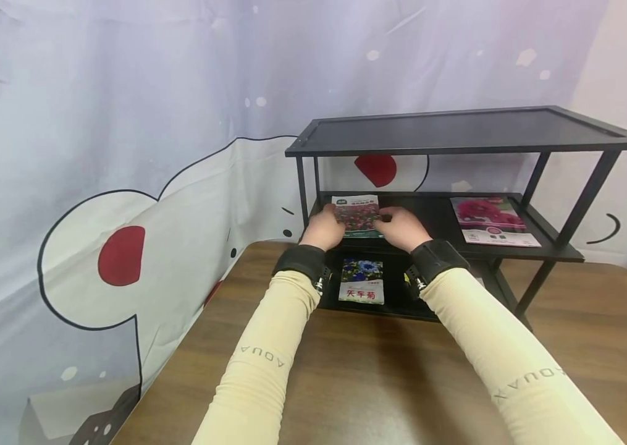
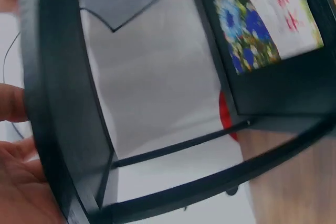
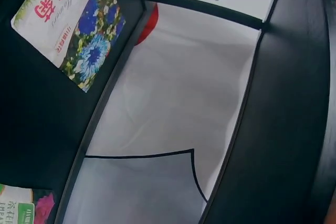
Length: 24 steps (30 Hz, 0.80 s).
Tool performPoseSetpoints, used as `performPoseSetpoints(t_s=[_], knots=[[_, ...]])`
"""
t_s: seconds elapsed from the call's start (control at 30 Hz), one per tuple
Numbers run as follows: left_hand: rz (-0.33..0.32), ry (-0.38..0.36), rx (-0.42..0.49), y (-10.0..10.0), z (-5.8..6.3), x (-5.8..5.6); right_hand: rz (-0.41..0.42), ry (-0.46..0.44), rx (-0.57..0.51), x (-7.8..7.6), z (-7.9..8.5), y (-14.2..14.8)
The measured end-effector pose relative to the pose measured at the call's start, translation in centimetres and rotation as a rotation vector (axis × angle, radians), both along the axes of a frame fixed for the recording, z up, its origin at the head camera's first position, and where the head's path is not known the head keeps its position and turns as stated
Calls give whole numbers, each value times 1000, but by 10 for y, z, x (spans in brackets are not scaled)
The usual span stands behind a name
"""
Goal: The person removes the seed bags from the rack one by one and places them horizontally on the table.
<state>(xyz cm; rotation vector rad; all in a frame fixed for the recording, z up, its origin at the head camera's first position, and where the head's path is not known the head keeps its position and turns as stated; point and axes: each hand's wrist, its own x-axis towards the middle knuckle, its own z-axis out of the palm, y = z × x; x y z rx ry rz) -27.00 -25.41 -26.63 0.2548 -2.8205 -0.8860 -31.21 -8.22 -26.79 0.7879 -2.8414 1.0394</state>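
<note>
A flower seed packet [image 1: 357, 213] with pinkish-red blooms is at the left end of the middle shelf. My left hand [image 1: 324, 228] grips its left edge, while the right hand [image 1: 401, 228] pinches the right edge. Whether the packet lies fully flat on the shelf is unclear. In the left wrist view, part of the left hand [image 2: 23, 182] shows beyond the shelf edge; the held packet is hidden there. Below, on the bottom shelf, lies a blue cornflower seed packet [image 1: 362, 281], visible also in the right wrist view.
A black tiered rack [image 1: 458, 133] stands on a wooden table [image 1: 346, 383]; its top board overhangs both hands. Toward the right of the middle shelf lies a pink flower packet [image 1: 493, 220]. Another packet [image 3: 26, 208] is partly visible lower down. A printed curtain [image 1: 180, 93] hangs behind.
</note>
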Motion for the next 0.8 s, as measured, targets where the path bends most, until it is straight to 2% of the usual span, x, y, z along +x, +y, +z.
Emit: performPoseSetpoints(t_s=[0.13,0.23,0.4,0.6,0.8], knots=[[14,-19,-130,5,-3,-2,-34,60,50,-2,-2,-4],[13,-38,-148,8,-3,-3,-68,102,95,-3,-2,-6],[-8,-76,-111,8,0,-5,-90,91,166,-5,-2,-8],[-29,-85,-28,3,2,-5,-126,21,245,-5,0,-10],[-60,-72,76,-5,3,-5,-113,-4,241,-4,1,-10]])
